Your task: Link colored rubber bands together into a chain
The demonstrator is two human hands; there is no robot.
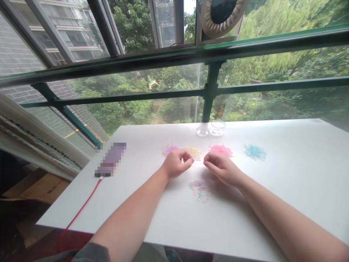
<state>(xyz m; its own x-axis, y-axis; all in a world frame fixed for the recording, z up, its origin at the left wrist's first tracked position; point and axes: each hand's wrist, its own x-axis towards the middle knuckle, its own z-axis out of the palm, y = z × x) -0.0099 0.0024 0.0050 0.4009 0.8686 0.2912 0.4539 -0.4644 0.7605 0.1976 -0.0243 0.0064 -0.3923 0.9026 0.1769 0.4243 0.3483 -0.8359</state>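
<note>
My left hand (177, 163) is closed, thumb and index fingertips together, in front of the yellow pile (194, 152) of what look like paper clips and the purple pile (169, 148). Facing it, my right hand (222, 168) has its fingers curled in by the pink pile (221, 150). Anything in either pinch is too small or hidden to make out. Below and between the hands lies a loose mixed pile of coloured paper clips (201, 191). Farther right sits a teal pile (255, 151), apart from both hands.
Behind the piles, a clear round container (217, 125) stands beside a clear round lid (202, 132). On the left of the white table (294, 174) is a pixelated phone-like object (112, 160) with a red cable (81, 209). A green railing (136, 95) runs behind the table.
</note>
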